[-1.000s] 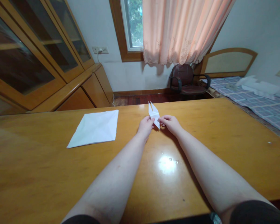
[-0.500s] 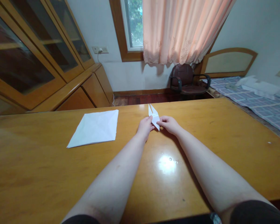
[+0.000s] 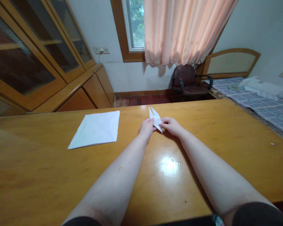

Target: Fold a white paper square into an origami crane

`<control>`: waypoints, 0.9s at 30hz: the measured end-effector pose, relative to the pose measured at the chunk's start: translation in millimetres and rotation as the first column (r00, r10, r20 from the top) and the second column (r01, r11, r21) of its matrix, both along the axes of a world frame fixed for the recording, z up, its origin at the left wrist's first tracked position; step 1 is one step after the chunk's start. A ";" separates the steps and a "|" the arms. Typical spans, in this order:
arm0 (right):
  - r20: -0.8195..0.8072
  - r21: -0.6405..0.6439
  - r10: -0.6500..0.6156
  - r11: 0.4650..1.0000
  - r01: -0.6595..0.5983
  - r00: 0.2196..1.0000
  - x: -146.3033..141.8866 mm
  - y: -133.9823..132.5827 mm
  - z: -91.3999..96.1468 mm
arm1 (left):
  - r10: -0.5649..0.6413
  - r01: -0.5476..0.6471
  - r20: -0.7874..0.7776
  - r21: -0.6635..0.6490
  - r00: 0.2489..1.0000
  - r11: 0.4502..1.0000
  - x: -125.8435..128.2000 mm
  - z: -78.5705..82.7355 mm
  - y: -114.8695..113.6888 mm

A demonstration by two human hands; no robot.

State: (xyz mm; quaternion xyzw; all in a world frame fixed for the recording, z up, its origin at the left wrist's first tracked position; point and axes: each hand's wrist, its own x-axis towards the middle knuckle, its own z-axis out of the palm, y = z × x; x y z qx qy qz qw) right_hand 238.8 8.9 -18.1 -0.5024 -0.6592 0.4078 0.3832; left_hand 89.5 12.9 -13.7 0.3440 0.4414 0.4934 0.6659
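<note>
Between my two hands is a small piece of folded white paper (image 3: 156, 119), with two narrow points at its far end and one point toward me. My left hand (image 3: 146, 128) pinches its left edge, thumb on top. On the right edge, my right hand (image 3: 171, 125) grips the paper between thumb and fingers. Parts of the fingers under the paper are hidden. To the left, a stack of white paper sheets (image 3: 97, 129) lies flat on the wooden table (image 3: 61, 182).
A tiny white scrap (image 3: 272, 144) lies on the table's right side. Past the far edge stand a brown armchair (image 3: 188, 78) and a bed (image 3: 261, 97) with a checked cover. A wooden cabinet (image 3: 77, 100) is at the left, beside a window with a pink curtain (image 3: 179, 31).
The folded paper has tilted slightly, its far points shifting left and its near point right. The gap between the two far points looks a little wider. Both hands stay almost in place.
</note>
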 end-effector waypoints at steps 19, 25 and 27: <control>-0.042 -0.011 -0.015 1.000 0.014 0.999 0.9 0.1 -1.0 | -0.007 0.006 -0.007 -0.051 1.000 0.999 1.5 3.5 0.3; 0.010 -0.007 -0.030 1.000 0.030 1.000 0.3 -1.0 -0.2 | -0.006 0.005 -0.032 -0.013 0.999 1.000 0.8 -1.4 1.4; 0.023 0.002 -0.031 1.000 0.031 0.999 0.1 -1.0 0.1 | -0.026 0.027 -0.016 0.019 1.000 0.999 0.7 -4.3 2.5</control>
